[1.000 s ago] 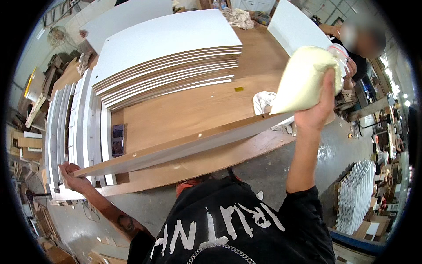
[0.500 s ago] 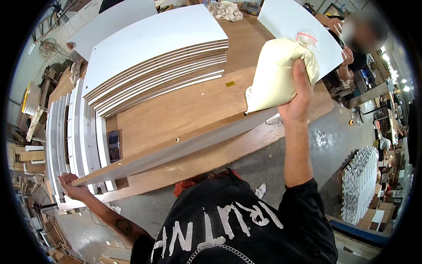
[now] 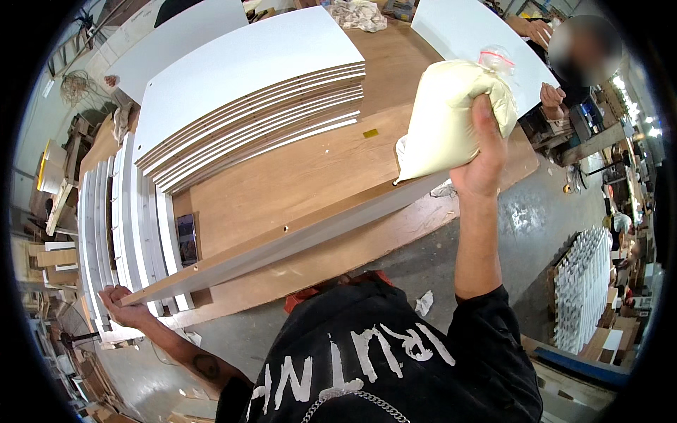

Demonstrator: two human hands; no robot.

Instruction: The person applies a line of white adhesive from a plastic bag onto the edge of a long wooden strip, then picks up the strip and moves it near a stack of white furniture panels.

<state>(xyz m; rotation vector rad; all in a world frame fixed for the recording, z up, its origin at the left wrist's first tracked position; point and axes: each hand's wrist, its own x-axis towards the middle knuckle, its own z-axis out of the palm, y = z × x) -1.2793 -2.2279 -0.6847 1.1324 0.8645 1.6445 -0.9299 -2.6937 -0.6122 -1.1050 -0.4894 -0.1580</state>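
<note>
In my right hand is a plump plastic bag of pale yellow paste, gripped at its right side with the thumb across it. The bag's clear gathered end with a red strip sticks up behind the hand. Its lower left corner points down at the far part of a long board, which stands on its narrow edge. Several small dark holes mark that board's brown top edge. Around the board's near left end my left hand is closed.
A stack of white panels lies on the brown worktable. More white boards stand at the left, beside a phone. Across the table, a co-worker's hand is near an upright white panel. White slats are piled at right.
The co-worker's hand at the far right has come down slightly and away from the white panel. My hands, the bag and the board stay nearly as they were; the view shifts a little.
</note>
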